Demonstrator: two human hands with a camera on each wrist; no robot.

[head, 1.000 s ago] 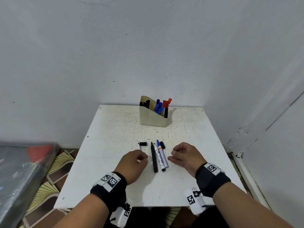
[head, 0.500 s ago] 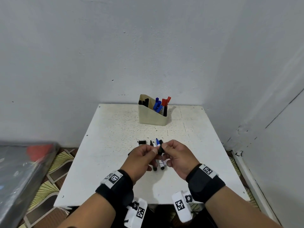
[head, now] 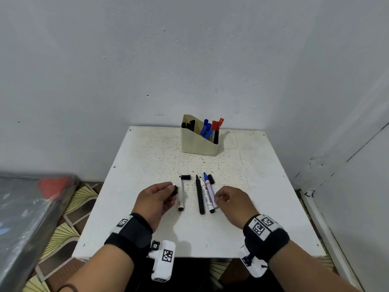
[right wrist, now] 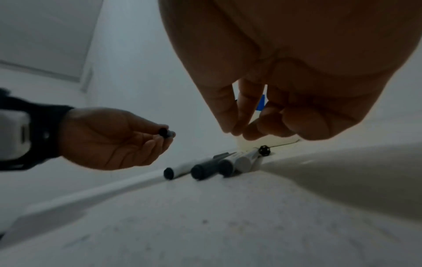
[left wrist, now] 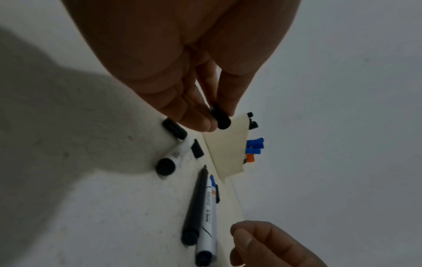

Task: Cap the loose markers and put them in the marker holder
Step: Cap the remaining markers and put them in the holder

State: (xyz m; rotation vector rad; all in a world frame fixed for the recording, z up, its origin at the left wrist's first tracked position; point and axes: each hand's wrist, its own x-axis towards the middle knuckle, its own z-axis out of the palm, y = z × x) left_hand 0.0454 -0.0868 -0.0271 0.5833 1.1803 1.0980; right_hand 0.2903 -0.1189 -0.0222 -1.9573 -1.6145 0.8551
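Note:
On the white table (head: 252,186), my left hand (head: 171,189) pinches a small black cap (left wrist: 220,119) between thumb and fingertips. A white marker (head: 180,194) lies just right of that hand, with a loose black cap (head: 185,177) at its far end. Further right lie a black marker (head: 200,194), a white marker (head: 205,194) and a blue-tipped marker (head: 209,190) side by side, with another black cap (head: 211,179) beside them. My right hand (head: 219,199) hovers over their near ends, fingers curled, nothing seen in it. The beige marker holder (head: 197,144) stands at the back with capped black, blue and red markers.
Walls close the table in at the back and on the right. A grey plastic-wrapped object (head: 25,218) sits low to the left over patterned floor (head: 63,239). The table's front edge runs just under my wrists.
My hands, which had met above the markers half a second ago, have drawn apart. The left now holds a black cap, and a white marker lies beside it.

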